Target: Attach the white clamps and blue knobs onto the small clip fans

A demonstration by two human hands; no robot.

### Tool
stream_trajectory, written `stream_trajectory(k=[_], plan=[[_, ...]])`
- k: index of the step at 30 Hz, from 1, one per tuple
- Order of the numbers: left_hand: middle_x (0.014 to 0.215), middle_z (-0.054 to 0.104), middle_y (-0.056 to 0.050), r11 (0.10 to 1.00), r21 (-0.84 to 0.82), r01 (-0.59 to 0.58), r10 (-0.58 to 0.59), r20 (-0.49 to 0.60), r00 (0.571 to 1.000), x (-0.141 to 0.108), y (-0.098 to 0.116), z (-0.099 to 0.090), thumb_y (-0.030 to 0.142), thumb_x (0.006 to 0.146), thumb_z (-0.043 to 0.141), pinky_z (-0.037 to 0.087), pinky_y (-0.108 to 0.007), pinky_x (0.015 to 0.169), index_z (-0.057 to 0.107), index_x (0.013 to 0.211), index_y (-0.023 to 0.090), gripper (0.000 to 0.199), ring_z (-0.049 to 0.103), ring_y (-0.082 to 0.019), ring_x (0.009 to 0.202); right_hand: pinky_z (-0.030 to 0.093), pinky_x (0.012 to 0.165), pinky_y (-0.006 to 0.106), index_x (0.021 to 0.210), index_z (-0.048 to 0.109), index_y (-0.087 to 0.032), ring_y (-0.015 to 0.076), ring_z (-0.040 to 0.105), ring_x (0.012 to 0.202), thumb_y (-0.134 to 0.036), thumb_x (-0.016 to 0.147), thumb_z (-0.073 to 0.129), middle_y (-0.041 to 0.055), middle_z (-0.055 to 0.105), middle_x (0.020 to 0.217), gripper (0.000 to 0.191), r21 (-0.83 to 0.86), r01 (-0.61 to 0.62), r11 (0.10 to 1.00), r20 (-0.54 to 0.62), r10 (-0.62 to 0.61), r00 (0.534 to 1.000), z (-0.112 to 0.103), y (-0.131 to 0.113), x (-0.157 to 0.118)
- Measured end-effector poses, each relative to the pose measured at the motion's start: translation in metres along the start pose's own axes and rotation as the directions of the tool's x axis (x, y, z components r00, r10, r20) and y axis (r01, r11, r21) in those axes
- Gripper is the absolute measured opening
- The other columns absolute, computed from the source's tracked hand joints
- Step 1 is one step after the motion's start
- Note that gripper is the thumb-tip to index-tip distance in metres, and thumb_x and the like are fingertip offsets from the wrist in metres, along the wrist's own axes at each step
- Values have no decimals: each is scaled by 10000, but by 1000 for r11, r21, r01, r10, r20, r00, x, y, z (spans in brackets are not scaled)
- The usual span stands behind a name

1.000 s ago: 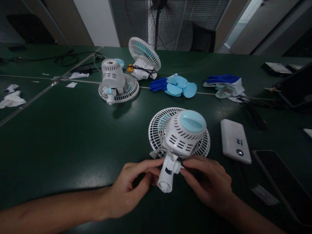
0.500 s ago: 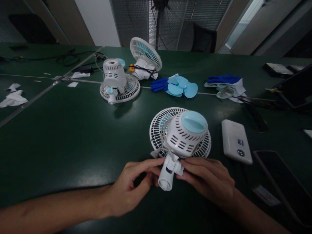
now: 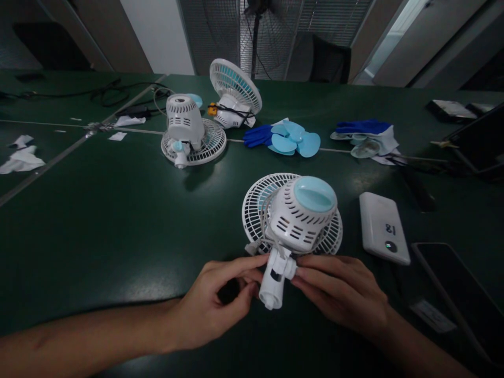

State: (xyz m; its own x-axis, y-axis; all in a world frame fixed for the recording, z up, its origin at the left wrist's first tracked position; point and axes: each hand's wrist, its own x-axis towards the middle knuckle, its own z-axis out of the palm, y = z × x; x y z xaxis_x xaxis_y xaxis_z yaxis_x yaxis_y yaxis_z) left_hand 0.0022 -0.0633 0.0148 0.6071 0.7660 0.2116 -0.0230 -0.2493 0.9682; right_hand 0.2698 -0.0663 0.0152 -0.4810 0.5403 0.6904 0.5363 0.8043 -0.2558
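A small white fan point(image 3: 299, 231) lies grille-down in front of me, its rounded motor housing topped by a light-blue knob. Its white neck point(image 3: 272, 286) points toward me. At the left side of that neck, my left hand point(image 3: 220, 299) is closed, index finger and thumb against it; the fingertips are partly hidden. My right hand point(image 3: 342, 294) grips the small white side knob point(image 3: 290, 269) of the neck from the right, fingers pressed together. A thin cord runs along the housing, with its plug point(image 3: 253, 247) beside the grille.
Farther back are a second fan point(image 3: 185, 128) lying face-down and a third fan point(image 3: 234, 94) tilted up. Light-blue fan blades point(image 3: 293, 139) rest by blue gloves point(image 3: 256, 136). More gloves point(image 3: 364, 134) lie right. A white power bank point(image 3: 384, 228) and a phone point(image 3: 460, 294) are near my right arm.
The neck of the fan has turned slightly, its end shifting a little to the right. My right hand has moved slightly right with the knob; the left hand has hardly moved.
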Motion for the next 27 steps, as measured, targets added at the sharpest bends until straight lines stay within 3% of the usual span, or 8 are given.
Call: stream_trajectory(k=[5, 17, 23, 27], plan=[[1012, 779, -46, 998, -36, 44, -44, -10, 999, 0, -6, 1, 57, 932, 614, 571, -207, 755, 520, 1460, 235, 565, 714, -121, 809, 613, 753, 180, 1077, 679, -112, 119, 767, 856, -130, 900, 725, 77, 786, 977, 184, 14, 38, 999, 6, -38, 999, 0, 2, 2], [987, 780, -36, 985, -87, 151, -155, -36, 987, -1, -4, 1, 140, 930, 688, 551, -206, 710, 603, 1383, 254, 475, 696, -127, 797, 612, 667, 199, 981, 698, -173, 122, 766, 755, -262, 943, 702, 35, 789, 857, 97, -9, -164, 986, -41, 163, 986, 4, -11, 6], [993, 770, -42, 984, -98, 151, -157, -51, 986, -1, -5, 2, 154, 933, 689, 542, -217, 732, 611, 1368, 235, 448, 687, -130, 807, 611, 718, 183, 1052, 683, -169, 108, 764, 804, -76, 912, 663, 26, 786, 924, 169, 97, -50, 994, -20, 52, 998, 3, -7, 4], [985, 769, -50, 984, -87, 152, -157, -55, 986, -1, -4, 2, 170, 932, 697, 536, -228, 719, 614, 1362, 224, 442, 678, -137, 796, 613, 776, 193, 1068, 705, -142, 115, 762, 832, -58, 880, 689, 45, 785, 959, 207, 104, -9, 995, 28, 7, 1000, -1, -2, 2]])
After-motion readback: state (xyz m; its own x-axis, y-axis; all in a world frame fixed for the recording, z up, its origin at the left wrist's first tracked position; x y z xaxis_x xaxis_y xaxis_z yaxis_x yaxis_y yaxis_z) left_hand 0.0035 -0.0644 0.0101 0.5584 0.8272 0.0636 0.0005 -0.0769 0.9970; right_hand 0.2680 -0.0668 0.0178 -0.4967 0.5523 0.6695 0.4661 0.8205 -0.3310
